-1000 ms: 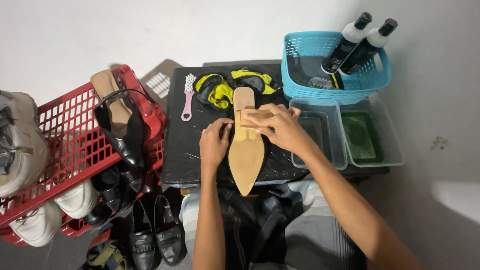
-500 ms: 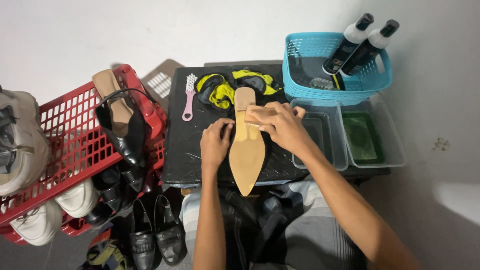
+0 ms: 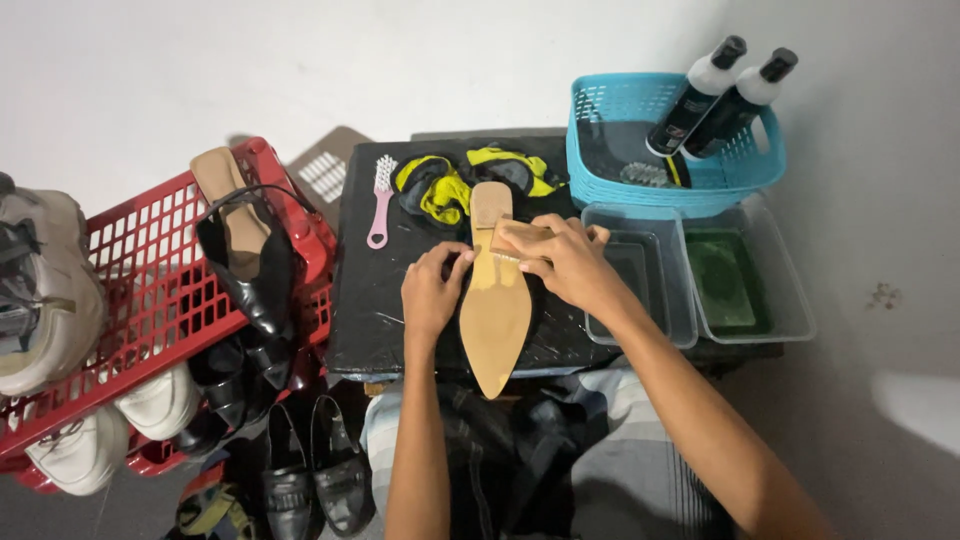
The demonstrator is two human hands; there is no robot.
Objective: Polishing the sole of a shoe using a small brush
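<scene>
The tan pointed shoe (image 3: pixel 494 300) lies sole-up at the black surface's (image 3: pixel 385 310) middle. At its 9 o'clock, the left hand (image 3: pixel 430 292) grips its edge; at 2 o'clock, the right hand (image 3: pixel 572 262) clasps a wooden brush (image 3: pixel 518 240) against the sole.

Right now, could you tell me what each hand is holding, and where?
Right hand grips a wooden brush over its back; left hand steadies the upturned shoe at its sole's edge.

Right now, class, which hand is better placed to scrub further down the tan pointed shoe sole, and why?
Probably the right hand: it already grips the wooden brush against the tan pointed shoe sole, while the left hand steadies the sole's edge.
</scene>
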